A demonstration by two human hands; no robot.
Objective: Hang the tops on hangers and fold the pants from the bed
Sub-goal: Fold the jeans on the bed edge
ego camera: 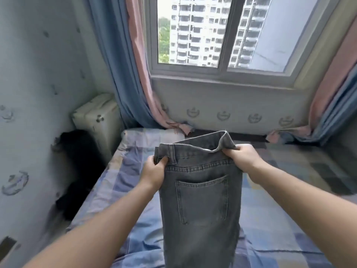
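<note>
Two hands [154, 171] [244, 158] on grey jeans [201, 202] waistband

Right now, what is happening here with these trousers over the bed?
A person is holding up a pair of grey jeans over the bed, back pocket toward the camera. The left hand grips one end of the waistband and the right hand grips the other. The jeans seem doubled lengthwise and hang down. They are not yet folded flat on the checked sheet.

Blue-and-pink curtains [119, 74] flank a daylit window [193, 35] above a wall [231, 97] of patterned wallpaper.
</note>
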